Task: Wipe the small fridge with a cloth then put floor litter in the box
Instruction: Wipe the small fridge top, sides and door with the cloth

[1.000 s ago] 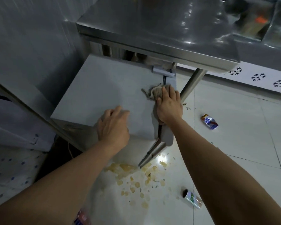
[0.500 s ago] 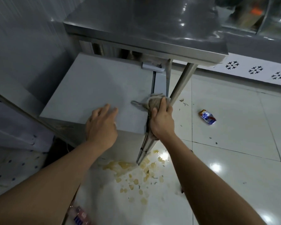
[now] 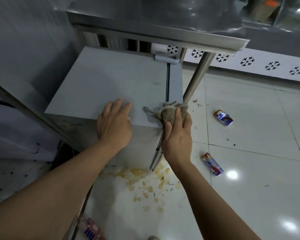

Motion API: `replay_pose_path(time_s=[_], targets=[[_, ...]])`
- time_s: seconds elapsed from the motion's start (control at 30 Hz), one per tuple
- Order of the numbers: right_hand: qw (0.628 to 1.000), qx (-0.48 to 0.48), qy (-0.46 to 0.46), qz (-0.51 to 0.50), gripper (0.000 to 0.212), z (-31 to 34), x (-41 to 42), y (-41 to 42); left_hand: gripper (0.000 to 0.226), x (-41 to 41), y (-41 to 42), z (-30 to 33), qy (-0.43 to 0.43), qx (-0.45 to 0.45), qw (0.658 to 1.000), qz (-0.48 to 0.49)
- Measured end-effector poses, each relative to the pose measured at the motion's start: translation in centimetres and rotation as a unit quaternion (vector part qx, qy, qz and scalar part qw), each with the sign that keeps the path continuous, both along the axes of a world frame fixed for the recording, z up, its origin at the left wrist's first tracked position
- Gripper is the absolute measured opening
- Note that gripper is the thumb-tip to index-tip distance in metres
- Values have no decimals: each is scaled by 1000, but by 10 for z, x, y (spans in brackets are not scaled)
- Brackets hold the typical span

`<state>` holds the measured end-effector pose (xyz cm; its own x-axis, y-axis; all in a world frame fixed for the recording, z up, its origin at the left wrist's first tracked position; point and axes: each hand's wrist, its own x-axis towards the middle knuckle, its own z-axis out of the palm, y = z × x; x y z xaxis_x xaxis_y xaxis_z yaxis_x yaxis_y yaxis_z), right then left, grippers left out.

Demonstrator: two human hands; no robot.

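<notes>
The cloth (image 3: pixel 171 114) is being pinched by the right hand (image 3: pixel 177 135) at the fridge (image 3: pixel 111 84) top's near right corner (door edge); the left hand (image 3: pixel 113 125) is being pressed flat, fingers spread, for bracing.

The small fridge (image 3: pixel 111 80) sits under a steel table (image 3: pixel 163 19), whose top overhangs its rear edge and closes off access from above there. The table leg (image 3: pixel 196 78) stands just beside the fridge's right edge, touching the cloth (image 3: pixel 171 112) at the front right corner. The left hand (image 3: pixel 113 125) lies flat on the front edge. The middle and left of the fridge top are open.
</notes>
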<state>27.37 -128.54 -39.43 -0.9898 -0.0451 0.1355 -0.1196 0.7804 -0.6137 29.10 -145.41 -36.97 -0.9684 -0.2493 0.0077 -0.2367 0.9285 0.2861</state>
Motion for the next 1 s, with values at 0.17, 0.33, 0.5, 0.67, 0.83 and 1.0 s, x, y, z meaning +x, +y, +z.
replay_pose_path(time_s=[0.17, 0.33, 0.5, 0.67, 0.83, 1.0], targets=[[982, 143, 124, -17, 50, -9, 3, -15, 41, 16, -13, -12, 73, 19, 996, -53], [956, 177, 234, -23, 44, -23, 13, -42, 43, 15, -17, -24, 119, 3, 992, -48], [924, 239, 294, 44, 44, -35, 3, -28, 37, 17, -13, -44, 242, -19, 969, -43], [908, 204, 367, -10, 44, -54, -10, 5, 35, 12, -9, -66, 354, 13, 935, -24], [884, 123, 448, -59, 43, -70, -20, -11, 35, 2, -12, -83, 442, -12, 897, -14], [822, 147, 550, -23, 46, -78, -31, -3, 35, -5, -14, -94, 494, -20, 869, -21]])
